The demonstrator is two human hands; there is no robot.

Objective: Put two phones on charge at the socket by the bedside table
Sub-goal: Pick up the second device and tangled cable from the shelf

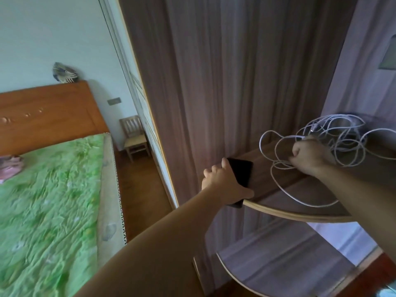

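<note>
A black phone lies at the left end of a rounded wooden corner shelf, and my left hand is closed around its near edge. To the right, my right hand is clenched on a tangle of white charging cables that loops over the shelf top. One cable loop hangs toward the shelf's front rim. A grey wall socket plate sits on the far wall beside the headboard. A second phone is not visible.
A bed with a green cover and orange wooden headboard fills the left. A small wooden chair stands in the far corner by the wardrobe side. A lower shelf sits below.
</note>
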